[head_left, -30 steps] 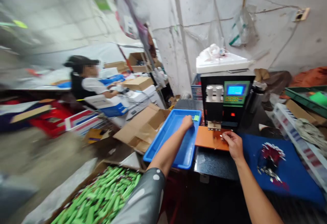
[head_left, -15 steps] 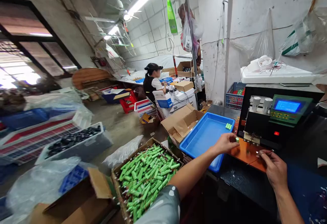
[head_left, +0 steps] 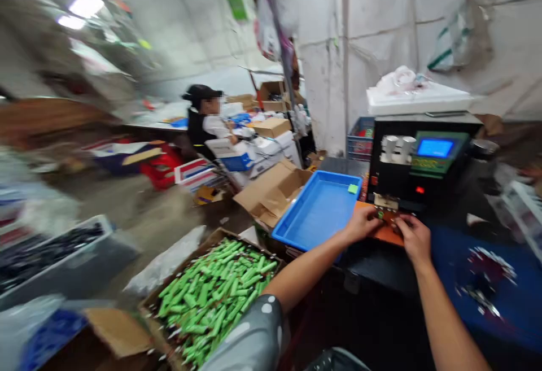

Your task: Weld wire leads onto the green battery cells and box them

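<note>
My left hand (head_left: 363, 222) is closed in a pinch on a small green battery cell (head_left: 380, 214), held at the metal tips under the head of a black machine (head_left: 393, 170) with a lit blue display. Close by on the right, the fingers of my right hand (head_left: 415, 238) are pinched together at the orange work plate (head_left: 387, 234); what they hold is too small and blurred to make out. Left of the machine lies a blue tray (head_left: 315, 215) with a few green cells (head_left: 353, 188) in its far right corner.
An open carton of green cells with wires (head_left: 215, 292) stands at my left. Behind it is another cardboard box (head_left: 271, 193). Loose wire leads (head_left: 486, 280) lie on the blue surface at right. A co-worker (head_left: 205, 117) sits at a table farther back.
The view has swung, shifting the scene leftward. Both hands have come closer together, and the green cell is now up at the machine's tips rather than over the plate's left part.
</note>
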A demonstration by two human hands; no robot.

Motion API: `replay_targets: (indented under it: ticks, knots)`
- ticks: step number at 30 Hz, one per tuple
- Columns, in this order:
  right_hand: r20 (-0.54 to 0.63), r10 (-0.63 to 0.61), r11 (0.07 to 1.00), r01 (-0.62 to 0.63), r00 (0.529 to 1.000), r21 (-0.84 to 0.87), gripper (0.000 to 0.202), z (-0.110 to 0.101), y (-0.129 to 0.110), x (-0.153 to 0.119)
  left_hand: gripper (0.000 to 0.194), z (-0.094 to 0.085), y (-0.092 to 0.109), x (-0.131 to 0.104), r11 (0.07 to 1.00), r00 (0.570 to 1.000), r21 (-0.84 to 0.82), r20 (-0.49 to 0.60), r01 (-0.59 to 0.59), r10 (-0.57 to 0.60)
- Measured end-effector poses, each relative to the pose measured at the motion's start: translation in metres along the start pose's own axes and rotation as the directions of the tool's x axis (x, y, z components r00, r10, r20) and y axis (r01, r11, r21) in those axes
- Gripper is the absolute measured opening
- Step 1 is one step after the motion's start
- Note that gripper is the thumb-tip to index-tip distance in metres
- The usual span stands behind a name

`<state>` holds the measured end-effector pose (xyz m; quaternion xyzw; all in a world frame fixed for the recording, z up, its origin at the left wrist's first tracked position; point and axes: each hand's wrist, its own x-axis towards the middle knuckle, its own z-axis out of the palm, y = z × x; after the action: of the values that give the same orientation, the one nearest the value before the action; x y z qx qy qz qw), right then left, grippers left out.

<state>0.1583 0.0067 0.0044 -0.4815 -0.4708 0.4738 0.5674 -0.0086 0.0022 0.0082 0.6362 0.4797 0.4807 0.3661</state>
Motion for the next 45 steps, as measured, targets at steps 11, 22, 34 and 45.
replay_targets:
  ticks: [11,22,34,45]
  knots:
    - [0.013,-0.015,0.993,0.013,1.0,0.115,0.029,0.014,-0.004,0.003,0.025,0.004,-0.023,0.005,1.0,0.999,-0.026,0.041,-0.006,0.007]
    - [0.031,-0.07,0.99,0.066,0.997,0.124,0.024,0.02,0.009,0.008,0.03,0.007,-0.019,0.004,0.999,0.998,-0.054,0.068,0.002,0.001]
    - [0.068,-0.128,0.992,0.129,0.989,-0.008,0.025,0.019,0.014,0.007,0.03,0.006,-0.019,0.003,0.999,0.998,0.045,0.059,-0.016,0.013]
    - [0.06,-0.15,0.981,0.156,0.987,-0.114,0.023,0.019,0.011,0.004,0.029,0.005,-0.018,0.003,0.999,0.998,0.05,0.054,-0.015,0.012]
